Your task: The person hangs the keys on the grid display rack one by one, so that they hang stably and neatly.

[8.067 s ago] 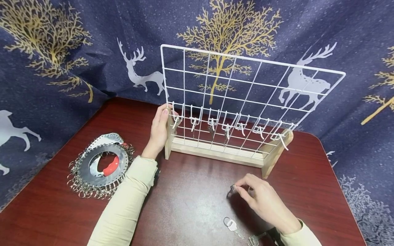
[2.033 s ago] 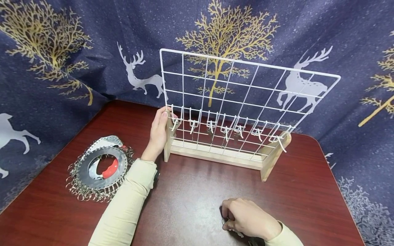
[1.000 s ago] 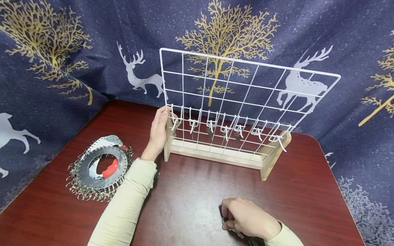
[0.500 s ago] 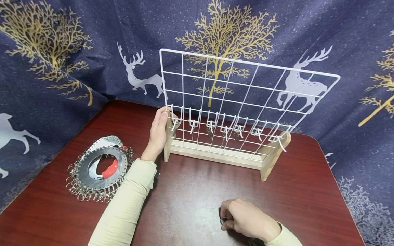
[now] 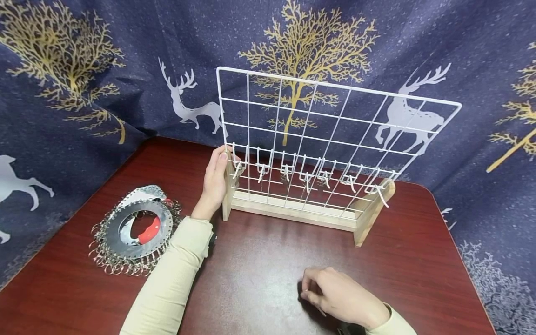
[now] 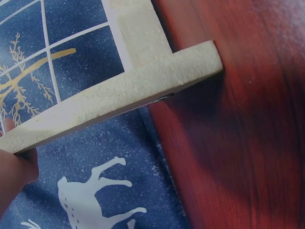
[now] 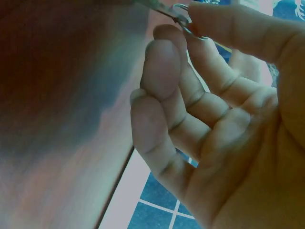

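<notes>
A white wire grid rack (image 5: 293,210) with a wooden base stands at the back of the table. Several white hooks (image 5: 307,178) line its lower part, and keys hang from some of them. My left hand (image 5: 214,181) grips the rack's left wooden post (image 6: 109,98), its thumb on the near side. Low on the right, my right hand (image 5: 335,295) is just above the tabletop. In the right wrist view, its thumb and index finger pinch a key (image 7: 177,17) by its ring; the blade runs out of view at the top. The other fingers are bent and loose.
To the left lies a pile of metal discs (image 5: 113,232) edged with many small rings, with red and white pieces among them. The dark red table (image 5: 251,279) meets a blue patterned cloth (image 5: 138,83) behind. Something dark shows by the right cuff, partly hidden.
Eight seconds ago my right hand held a dark key nearer the rack; the fifth hook now bears a key. Since then it has picked a silver key off the table. My left hand stayed put.
</notes>
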### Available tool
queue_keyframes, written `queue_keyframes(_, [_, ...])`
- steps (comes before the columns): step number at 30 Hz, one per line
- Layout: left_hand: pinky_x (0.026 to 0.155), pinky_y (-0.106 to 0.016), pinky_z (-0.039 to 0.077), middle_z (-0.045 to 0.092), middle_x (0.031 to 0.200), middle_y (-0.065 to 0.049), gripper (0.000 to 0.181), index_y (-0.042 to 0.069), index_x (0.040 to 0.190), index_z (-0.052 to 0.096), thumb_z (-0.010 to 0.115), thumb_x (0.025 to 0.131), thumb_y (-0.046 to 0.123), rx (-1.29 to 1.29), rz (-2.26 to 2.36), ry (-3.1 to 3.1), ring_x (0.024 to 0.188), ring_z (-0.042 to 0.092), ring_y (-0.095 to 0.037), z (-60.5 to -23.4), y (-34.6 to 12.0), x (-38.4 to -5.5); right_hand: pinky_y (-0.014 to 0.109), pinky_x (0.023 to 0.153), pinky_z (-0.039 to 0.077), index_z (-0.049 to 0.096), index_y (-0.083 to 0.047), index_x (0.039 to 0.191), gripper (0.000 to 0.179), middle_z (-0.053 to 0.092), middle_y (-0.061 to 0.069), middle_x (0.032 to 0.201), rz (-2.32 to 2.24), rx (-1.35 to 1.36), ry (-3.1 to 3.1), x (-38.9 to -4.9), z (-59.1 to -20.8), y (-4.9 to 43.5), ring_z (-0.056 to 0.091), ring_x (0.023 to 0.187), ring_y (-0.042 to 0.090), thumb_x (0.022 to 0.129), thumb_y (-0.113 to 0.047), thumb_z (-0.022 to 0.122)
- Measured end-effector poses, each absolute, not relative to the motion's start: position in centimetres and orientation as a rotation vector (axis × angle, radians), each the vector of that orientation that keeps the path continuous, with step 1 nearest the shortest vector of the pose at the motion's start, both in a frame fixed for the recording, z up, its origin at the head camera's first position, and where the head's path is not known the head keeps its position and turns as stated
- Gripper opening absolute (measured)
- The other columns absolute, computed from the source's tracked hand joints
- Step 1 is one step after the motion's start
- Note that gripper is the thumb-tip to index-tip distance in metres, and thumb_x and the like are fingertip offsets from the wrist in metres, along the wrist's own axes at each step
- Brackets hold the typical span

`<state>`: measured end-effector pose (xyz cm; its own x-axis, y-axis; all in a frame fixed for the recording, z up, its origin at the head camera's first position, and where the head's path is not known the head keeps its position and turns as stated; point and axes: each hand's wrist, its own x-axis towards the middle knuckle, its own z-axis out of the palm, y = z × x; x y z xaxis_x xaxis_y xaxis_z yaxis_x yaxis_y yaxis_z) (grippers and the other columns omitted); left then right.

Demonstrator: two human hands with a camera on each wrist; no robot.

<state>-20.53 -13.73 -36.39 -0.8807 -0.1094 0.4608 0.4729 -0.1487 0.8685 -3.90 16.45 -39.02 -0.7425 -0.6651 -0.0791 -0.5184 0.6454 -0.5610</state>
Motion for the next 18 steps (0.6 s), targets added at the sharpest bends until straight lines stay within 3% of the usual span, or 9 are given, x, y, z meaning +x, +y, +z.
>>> queue_keyframes(6, [0.044,-0.028,0.046,0.058,0.094,-0.003,0.038,-0.008,0.125,0.042,0.033,0.107,0.024,-0.433,-2.103,-1.751,0.064,0.055,-0.018,-36.4,-13.7,-20.5,0.019,0.059,0.043,0.057,-0.028,0.083,0.014,0.054,-0.024,0.076,-0.809,-0.977,2.632,-4.1,-38.4,16.9,0.046,0.063,-0.005,0.092,-0.027,0.068])
queue_keyframes(18, [0.043,-0.026,0.045,0.058,0.094,-0.005,0.038,-0.007,0.124,0.043,0.034,0.107,0.026,-0.444,-2.1,-1.743,0.064,0.055,-0.011,-36.5,-13.6,-20.5,0.023,0.064,0.05,0.061,-0.028,0.085,0.011,0.062,-0.019,0.081,-1.141,-0.957,2.653,-4.7,-38.4,17.6,0.058,0.072,-0.001,0.089,-0.024,0.071])
